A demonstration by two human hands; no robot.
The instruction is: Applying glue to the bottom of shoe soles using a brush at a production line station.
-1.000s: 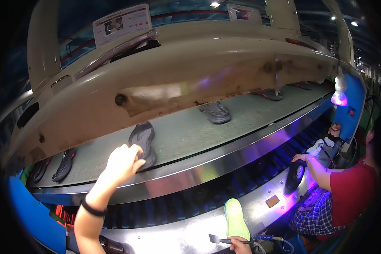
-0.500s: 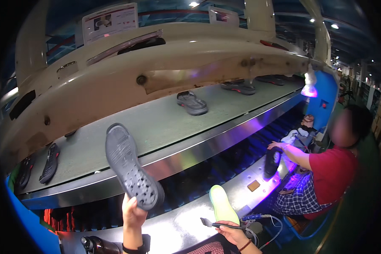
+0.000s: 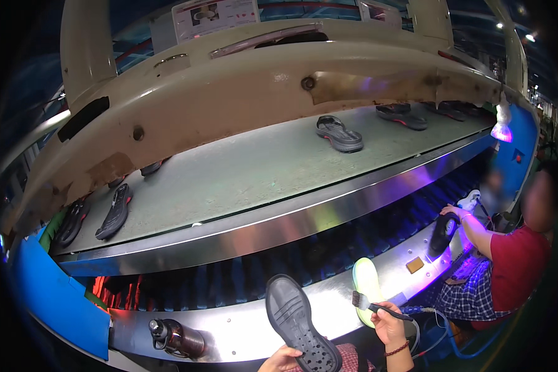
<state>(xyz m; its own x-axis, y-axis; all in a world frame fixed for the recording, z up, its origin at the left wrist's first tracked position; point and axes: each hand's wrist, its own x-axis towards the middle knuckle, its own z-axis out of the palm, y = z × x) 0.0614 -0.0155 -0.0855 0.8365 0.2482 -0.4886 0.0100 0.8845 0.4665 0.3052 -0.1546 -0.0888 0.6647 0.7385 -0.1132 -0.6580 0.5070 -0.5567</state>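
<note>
My left hand (image 3: 283,359) is closed on the edge of a dark grey shoe sole (image 3: 289,305), near its end with several round holes. The sole is tilted up, low in the picture, in front of the metal ledge. In my right hand (image 3: 390,323) is a flat brush (image 3: 378,306) with a dark handle, its bristles pointing left. The brush is apart from the sole. Just behind the bristles is a bright yellow-green foot-shaped piece (image 3: 367,280); whether my right hand touches it cannot be told.
Dark soles (image 3: 340,134) lie spaced along a greenish conveyor belt (image 3: 242,167) under a beige hood. A dark bottle (image 3: 178,339) lies on the metal ledge (image 3: 248,325). To the right, a seated person in red (image 3: 519,257) handles a dark sole (image 3: 443,235). A tan block (image 3: 415,265) sits between us.
The grey sole in my left hand has come down from in front of the belt toward me. My right hand still holds the brush, now turned more upward. The whole view has shifted.
</note>
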